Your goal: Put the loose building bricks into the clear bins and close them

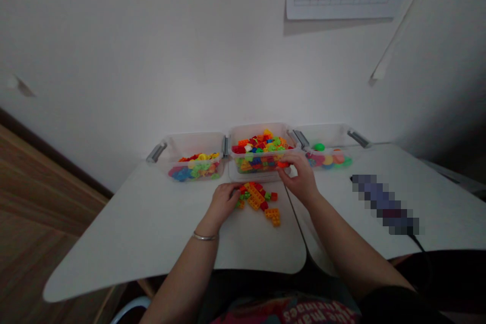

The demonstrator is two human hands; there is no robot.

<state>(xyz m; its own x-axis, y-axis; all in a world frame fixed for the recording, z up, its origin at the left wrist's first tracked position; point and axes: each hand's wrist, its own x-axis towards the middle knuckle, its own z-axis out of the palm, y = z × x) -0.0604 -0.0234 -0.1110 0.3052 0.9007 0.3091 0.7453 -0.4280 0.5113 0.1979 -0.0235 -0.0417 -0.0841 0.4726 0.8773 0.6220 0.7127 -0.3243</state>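
My right hand (pixel 301 180) is raised at the front right corner of the middle plastic box (pixel 261 153). Its thumb and fingers pinch an orange-red toy brick (pixel 283 164), mostly covered by the fingers. On the table, my left hand (pixel 223 202) rests at the left edge of a small pile of toy bricks, its fingers bent and slightly apart, touching the bricks. The pile has a long orange brick (pixel 255 196), a red brick (pixel 274 196) and several green ones. Closer to me lies an orange brick piece (pixel 273 215).
The middle box is heaped with colourful bricks. To its left stands a clear box (pixel 192 143) of mixed plastic pieces, to its right another box (pixel 322 134) with rounded pieces. A blurred-out object (pixel 383 205) with a cable lies on the white table (pixel 163 233). A wall rises behind.
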